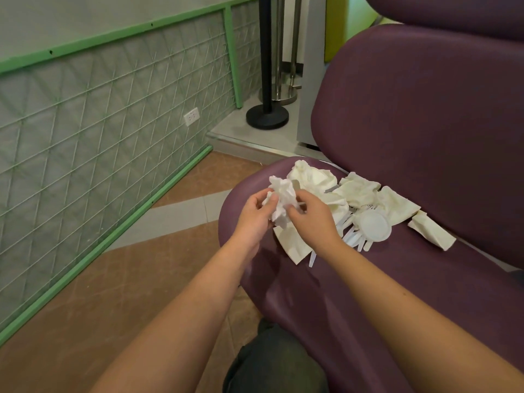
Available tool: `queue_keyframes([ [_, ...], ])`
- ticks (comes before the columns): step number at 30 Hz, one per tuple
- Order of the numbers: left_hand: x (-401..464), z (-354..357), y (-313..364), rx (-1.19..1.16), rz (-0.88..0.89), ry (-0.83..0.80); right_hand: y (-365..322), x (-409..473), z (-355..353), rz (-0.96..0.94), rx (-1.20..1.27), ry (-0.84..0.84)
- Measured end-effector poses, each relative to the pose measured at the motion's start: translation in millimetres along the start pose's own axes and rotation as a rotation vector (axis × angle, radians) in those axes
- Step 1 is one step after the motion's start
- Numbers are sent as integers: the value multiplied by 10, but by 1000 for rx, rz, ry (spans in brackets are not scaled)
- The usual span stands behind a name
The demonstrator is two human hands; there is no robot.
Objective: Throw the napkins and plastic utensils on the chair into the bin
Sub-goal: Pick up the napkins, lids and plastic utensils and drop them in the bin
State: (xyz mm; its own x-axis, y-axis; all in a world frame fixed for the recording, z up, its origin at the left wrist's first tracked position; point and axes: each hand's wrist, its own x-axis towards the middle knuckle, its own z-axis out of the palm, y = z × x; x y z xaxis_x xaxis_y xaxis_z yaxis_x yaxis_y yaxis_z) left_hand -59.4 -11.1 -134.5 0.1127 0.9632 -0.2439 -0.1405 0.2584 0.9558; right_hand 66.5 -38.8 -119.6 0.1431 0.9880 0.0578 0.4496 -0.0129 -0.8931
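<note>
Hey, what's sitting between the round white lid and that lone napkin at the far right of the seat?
Head view: mostly bare purple seat. Between the round lid and the lone napkin, only the corner of another cream napkin reaches in from behind.

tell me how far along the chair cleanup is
Early on. Nothing looks binned, and no bin is in view. In hand: the left hand and right hand grip a crumpled white napkin. Left: several napkins, a round lid and plastic utensils on the purple chair.
</note>
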Motion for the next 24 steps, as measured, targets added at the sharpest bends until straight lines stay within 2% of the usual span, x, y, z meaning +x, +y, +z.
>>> queue_keyframes([
  [4, -83, 117, -26, 12, -42, 29, -25, -244, -110, 85, 279, -108],
  [6, -113, 159, -50, -11, -86, 37, 8, -328, -122, 90, 313, -123],
  [8, -157, 188, -57, -45, -126, -28, 60, -368, -139, 110, 281, -73],
  [10, -210, 213, -29, 18, -152, -87, 92, -368, -188, 118, 214, -4],
  [14, -216, 272, -2, 288, -72, 3, 143, -401, -316, 125, 143, -33],
  [17, -264, 330, 37, 211, -71, 24, 192, -408, -365, 160, 90, -55],
  [20, -311, 371, 63, 207, -148, -73, 211, -391, -398, 197, 67, -69],
  [24, -396, 412, 88, 128, -234, -160, 212, -387, -468, 228, 181, 48],
])
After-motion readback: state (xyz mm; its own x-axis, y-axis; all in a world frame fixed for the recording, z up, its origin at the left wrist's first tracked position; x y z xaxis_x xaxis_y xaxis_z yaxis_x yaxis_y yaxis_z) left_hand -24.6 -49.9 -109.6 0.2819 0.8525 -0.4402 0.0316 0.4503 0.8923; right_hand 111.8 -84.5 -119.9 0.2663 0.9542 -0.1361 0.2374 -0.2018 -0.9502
